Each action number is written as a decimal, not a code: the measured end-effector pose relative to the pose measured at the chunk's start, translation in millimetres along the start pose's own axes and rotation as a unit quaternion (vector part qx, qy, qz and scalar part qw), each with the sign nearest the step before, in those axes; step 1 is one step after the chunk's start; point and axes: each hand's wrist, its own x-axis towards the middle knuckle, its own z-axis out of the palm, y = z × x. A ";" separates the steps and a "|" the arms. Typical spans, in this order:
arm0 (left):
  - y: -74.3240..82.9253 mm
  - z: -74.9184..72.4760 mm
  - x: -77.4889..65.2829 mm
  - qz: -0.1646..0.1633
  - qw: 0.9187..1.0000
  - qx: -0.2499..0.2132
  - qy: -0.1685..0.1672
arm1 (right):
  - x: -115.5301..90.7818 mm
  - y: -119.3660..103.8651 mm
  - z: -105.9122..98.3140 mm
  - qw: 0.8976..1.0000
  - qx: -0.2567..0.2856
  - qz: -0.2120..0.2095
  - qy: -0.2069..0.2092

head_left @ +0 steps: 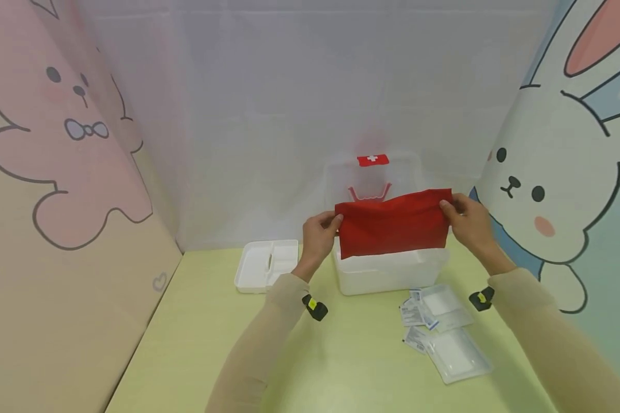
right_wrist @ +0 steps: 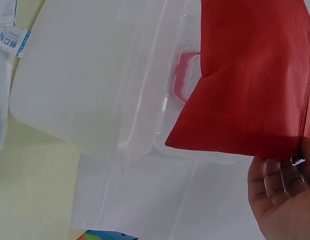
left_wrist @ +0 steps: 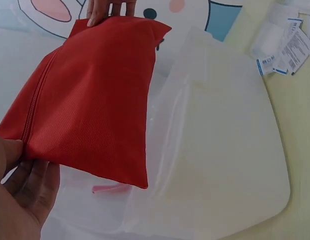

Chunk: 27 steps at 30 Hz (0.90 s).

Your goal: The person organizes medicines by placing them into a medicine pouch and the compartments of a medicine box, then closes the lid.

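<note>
Head view first: there's the red pouch (head_left: 395, 225), stretched between two hands over the white box (head_left: 392, 276), just on the near side of the raised clear lid (head_left: 372, 174). The left hand (head_left: 318, 238) pinches its left end, thumb on the near face; the right hand (head_left: 470, 226) pinches the right end likewise. On the table (head_left: 196, 344), a divided white tray (head_left: 255, 267) sits left of the box, with small paper packets (head_left: 413, 312) and two clear-wrapped pads (head_left: 454, 355) to the near right.

Over to the left wrist: the zip (left_wrist: 37, 100) runs lengthwise along the pouch, and the left hand clasps the end beside it, fingers bent underneath. The right hand grips the opposite end, partly out of view.

Right wrist: fingers curled on the pouch's end, a metal zip pull (right_wrist: 297, 160) right against them. Behind, the pink handle (right_wrist: 182, 75) shows on the lid.
</note>
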 end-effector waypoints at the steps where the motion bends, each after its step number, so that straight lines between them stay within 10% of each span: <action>1: -4.1 1.3 1.1 -0.004 1.000 0.008 -0.003 | 0.6 3.1 2.7 1.000 -0.005 0.006 -0.005; 14: -36.9 4.4 4.0 -0.017 0.990 0.136 -0.023 | 3.2 24.3 34.1 0.997 -0.058 0.018 -0.041; 27: -58.7 6.0 -0.1 0.021 0.954 0.296 -0.051 | 5.4 44.2 51.1 0.983 -0.129 -0.006 -0.128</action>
